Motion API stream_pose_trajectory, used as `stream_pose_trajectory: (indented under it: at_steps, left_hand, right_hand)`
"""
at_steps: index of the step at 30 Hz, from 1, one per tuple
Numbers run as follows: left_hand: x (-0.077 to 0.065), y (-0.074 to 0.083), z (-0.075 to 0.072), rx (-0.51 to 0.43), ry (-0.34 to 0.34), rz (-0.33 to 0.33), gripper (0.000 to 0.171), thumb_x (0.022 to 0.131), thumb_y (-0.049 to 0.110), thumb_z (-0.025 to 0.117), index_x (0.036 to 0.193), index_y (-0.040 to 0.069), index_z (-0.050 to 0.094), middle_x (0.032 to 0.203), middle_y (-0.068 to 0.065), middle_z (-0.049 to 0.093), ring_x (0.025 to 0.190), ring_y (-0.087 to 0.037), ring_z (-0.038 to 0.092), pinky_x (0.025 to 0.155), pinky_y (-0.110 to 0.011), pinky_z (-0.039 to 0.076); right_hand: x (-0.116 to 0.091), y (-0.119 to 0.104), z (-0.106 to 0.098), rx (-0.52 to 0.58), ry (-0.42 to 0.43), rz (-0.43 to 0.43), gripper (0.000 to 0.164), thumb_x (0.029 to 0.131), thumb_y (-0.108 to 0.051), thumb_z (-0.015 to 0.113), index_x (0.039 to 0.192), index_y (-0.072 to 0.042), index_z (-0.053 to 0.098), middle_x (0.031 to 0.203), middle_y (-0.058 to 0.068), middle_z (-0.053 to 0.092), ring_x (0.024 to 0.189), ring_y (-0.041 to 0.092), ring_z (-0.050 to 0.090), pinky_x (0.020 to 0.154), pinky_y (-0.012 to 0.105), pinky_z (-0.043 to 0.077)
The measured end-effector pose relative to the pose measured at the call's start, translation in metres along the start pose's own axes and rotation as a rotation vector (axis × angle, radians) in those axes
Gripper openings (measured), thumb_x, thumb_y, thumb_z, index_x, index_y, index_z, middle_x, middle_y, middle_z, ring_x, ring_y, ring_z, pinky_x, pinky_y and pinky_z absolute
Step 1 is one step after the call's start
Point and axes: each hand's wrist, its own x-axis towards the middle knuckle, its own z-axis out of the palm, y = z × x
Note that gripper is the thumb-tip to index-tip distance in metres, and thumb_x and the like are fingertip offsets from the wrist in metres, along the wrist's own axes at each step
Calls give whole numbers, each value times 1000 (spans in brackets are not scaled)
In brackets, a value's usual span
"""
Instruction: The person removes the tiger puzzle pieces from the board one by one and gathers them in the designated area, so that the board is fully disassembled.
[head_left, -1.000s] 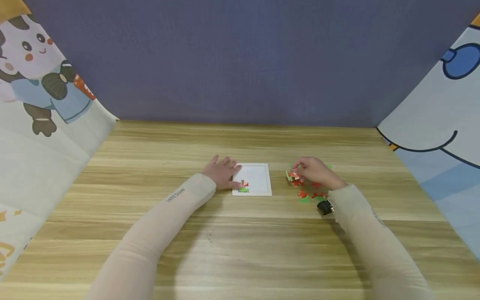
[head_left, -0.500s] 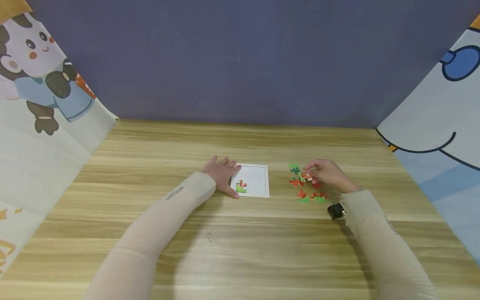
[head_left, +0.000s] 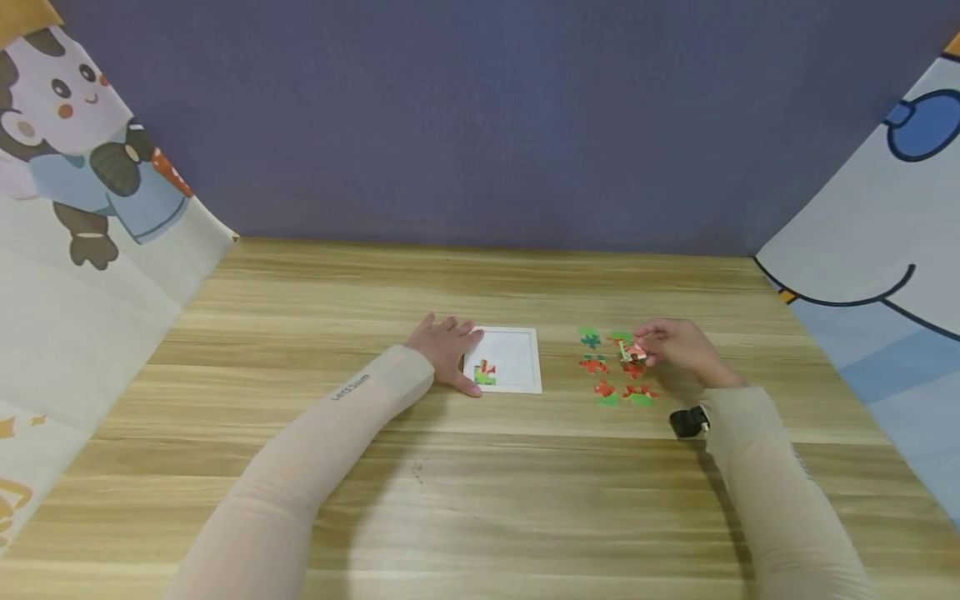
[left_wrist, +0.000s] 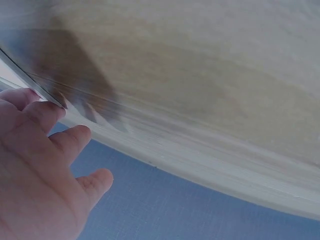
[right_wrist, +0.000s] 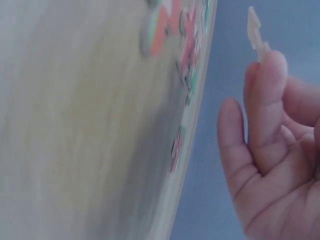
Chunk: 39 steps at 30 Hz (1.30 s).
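My left hand [head_left: 446, 350] rests with spread fingers along the left side of a white square puzzle tray [head_left: 517, 358]. Inside the tray's lower left corner sits a red-and-green jigsaw puzzle piece [head_left: 484, 373]. In the left wrist view the fingers of my left hand [left_wrist: 40, 160] reach to the tray's edge. My right hand [head_left: 678, 348] pinches another puzzle piece [head_left: 631, 353] above the loose ones. The right wrist view catches that piece [right_wrist: 255, 32] edge-on at the fingertips of my right hand [right_wrist: 280, 135].
Several loose red-and-green puzzle pieces, among them a green piece [head_left: 589, 337] and a red one [head_left: 640, 396], lie on the wooden table [head_left: 480, 500] right of the tray. A black device [head_left: 687, 422] is by the right wrist. A dark blue panel [head_left: 487, 125] stands behind.
My right hand has moved right with the pinched piece, over the loose pieces, uncovering those on the left. The left thumb has shifted off the piece in the tray toward the near edge.
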Motion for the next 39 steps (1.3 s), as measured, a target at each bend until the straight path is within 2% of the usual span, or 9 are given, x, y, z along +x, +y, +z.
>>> stream_pose_trajectory:
  at_steps: [8,15,18,25,28,33,39]
  left_hand:
    - [4,-2,3,-10,3,-3,110,71,74,62,155,19,16,159,-5,10,145,-30,11,114,-54,3]
    - [-2,1,-1,-40,-8,-4,109,73,72,63,155,19,15,160,-5,7,145,-30,9,114,-54,2]
    - [-3,1,-2,-54,-10,-2,108,74,70,64,155,18,15,160,-5,7,145,-31,9,114,-54,2]
    - [-4,1,-2,-60,-8,-7,107,74,70,64,155,18,16,160,-5,7,145,-30,11,115,-53,2]
    - [-7,3,-3,-68,-6,-6,106,74,68,65,155,18,17,160,-5,8,145,-31,11,115,-53,2]
    - [-9,4,-5,-67,-6,-7,105,75,68,64,155,18,17,160,-5,7,145,-31,11,115,-52,2]
    - [2,-1,2,-51,-5,-10,109,72,71,65,155,19,17,159,-3,8,145,-30,14,115,-53,5]
  right_hand:
    - [-6,5,-11,29,-23,16,36,95,-3,53,124,19,49,104,14,68,68,9,64,70,23,53]
    - [-12,11,-23,27,-47,48,41,95,-7,57,124,21,46,93,4,70,69,8,66,70,20,51]
    - [-13,17,-27,71,-58,55,40,95,-2,54,124,24,44,90,1,69,69,7,65,71,22,54]
    - [-16,29,-34,219,-99,73,38,94,6,53,124,26,43,97,-12,65,74,5,65,73,22,55]
    - [-17,30,-36,250,-126,86,39,93,7,54,124,27,42,95,-14,65,76,5,65,73,23,55]
    - [-19,29,-38,255,-171,110,44,93,7,54,128,27,37,91,-10,66,78,5,65,76,25,55]
    - [-19,29,-39,217,-198,150,45,92,7,54,131,23,38,96,-7,66,81,5,65,77,26,55]
